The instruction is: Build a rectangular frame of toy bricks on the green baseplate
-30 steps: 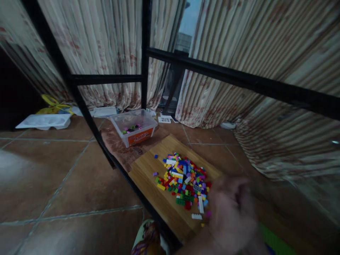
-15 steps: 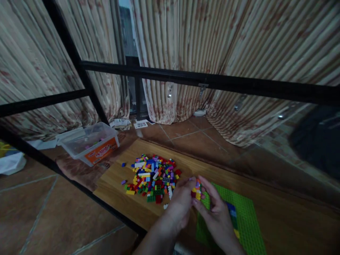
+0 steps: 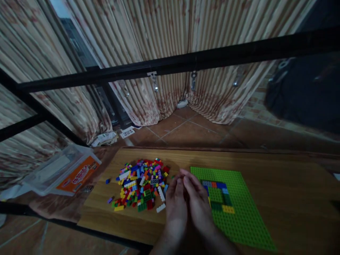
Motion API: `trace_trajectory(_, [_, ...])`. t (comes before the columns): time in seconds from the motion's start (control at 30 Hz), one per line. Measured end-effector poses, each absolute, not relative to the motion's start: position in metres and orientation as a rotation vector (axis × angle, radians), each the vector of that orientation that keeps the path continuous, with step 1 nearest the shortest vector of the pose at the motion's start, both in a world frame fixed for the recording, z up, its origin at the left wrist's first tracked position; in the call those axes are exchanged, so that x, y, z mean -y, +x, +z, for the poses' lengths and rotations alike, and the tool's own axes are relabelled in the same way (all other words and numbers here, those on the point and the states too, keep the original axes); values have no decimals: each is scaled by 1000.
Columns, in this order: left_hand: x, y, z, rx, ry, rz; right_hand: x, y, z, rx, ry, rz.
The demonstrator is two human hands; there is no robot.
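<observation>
View swung right; wooden table (image 3: pixel 278 184), curtains (image 3: pixel 159 39) behind.

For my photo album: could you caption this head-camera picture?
Two hands, left hand and right hand, pressed together over a wooden board, between a brick pile and a green baseplate.

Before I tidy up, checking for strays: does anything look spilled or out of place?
A few loose bricks lie apart from the multicoloured brick pile: a blue one, a purple one, a white one.
</observation>
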State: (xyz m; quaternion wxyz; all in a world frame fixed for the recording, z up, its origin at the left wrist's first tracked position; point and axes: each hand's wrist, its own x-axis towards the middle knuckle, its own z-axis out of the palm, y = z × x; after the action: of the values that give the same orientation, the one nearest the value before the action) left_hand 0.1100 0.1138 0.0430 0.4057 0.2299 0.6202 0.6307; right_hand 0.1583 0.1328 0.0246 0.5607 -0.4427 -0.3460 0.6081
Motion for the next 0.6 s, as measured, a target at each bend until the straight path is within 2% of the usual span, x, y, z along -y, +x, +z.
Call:
trace_trajectory(0.3, [-114, 115, 51, -1560, 664, 1533, -130, 156, 29, 877, -1020, 1433])
trace_trajectory(0.6, [-113, 122, 51, -1578, 671, 1540, -134, 163, 20, 893, -1062, 1286])
